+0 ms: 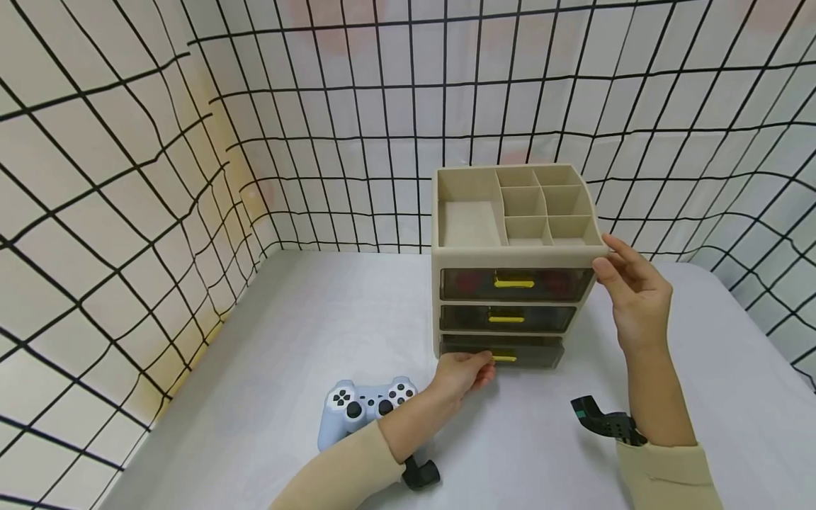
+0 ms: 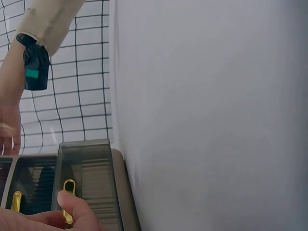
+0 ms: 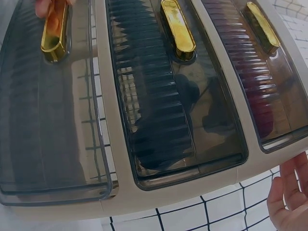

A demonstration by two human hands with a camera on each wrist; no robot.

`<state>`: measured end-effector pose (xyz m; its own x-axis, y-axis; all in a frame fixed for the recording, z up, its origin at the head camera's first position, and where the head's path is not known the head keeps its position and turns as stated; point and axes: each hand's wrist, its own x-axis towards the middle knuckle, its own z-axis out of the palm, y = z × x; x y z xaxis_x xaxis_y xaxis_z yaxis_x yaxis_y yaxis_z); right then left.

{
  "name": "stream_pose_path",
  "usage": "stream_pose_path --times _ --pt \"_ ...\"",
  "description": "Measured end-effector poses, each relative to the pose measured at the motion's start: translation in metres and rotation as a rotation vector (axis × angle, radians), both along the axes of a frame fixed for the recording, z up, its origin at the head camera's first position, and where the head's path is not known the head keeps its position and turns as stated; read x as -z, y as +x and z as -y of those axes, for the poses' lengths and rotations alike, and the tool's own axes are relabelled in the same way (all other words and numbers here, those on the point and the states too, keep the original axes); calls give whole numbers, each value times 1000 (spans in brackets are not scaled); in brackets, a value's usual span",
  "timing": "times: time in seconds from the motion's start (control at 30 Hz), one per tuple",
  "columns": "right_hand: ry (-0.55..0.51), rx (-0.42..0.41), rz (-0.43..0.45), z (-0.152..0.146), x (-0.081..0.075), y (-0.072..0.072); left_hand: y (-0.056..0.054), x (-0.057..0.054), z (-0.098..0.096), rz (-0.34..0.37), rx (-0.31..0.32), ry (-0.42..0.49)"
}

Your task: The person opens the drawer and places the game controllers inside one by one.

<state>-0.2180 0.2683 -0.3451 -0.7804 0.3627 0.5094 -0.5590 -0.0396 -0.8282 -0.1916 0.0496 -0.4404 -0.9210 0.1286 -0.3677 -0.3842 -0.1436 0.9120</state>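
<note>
A beige desktop drawer organizer (image 1: 519, 256) stands upright, with three smoky see-through drawers under an open sectioned top. My left hand (image 1: 464, 372) is at the bottom drawer (image 1: 538, 352), thumb and fingers pinching its gold handle (image 2: 69, 186). That drawer's front juts slightly past the frame in the right wrist view. My right hand (image 1: 637, 297) rests against the organizer's upper right side, fingers fairly straight and thumb near the front edge. The middle drawer (image 3: 207, 106) and the top drawer (image 3: 284, 96) sit flush; dark contents show through the middle one, reddish ones through the top one.
A light blue game controller (image 1: 360, 407) lies on the white table (image 1: 255, 354), partly hidden by my left forearm. Black grid netting (image 1: 376, 134) encloses the back and sides. Each wrist wears a black camera mount, such as the right one (image 1: 605, 421).
</note>
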Motion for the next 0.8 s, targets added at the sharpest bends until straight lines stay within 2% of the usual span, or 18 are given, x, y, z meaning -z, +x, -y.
stream_pose_path --times 0.27,0.5,0.8 --pt "15 -6 -18 0 1 -2 15 2 6 -2 40 28" --pt "19 3 -8 0 1 -1 30 1 9 29 60 31" --pt "29 17 11 -1 1 1 42 -2 15 52 92 31"
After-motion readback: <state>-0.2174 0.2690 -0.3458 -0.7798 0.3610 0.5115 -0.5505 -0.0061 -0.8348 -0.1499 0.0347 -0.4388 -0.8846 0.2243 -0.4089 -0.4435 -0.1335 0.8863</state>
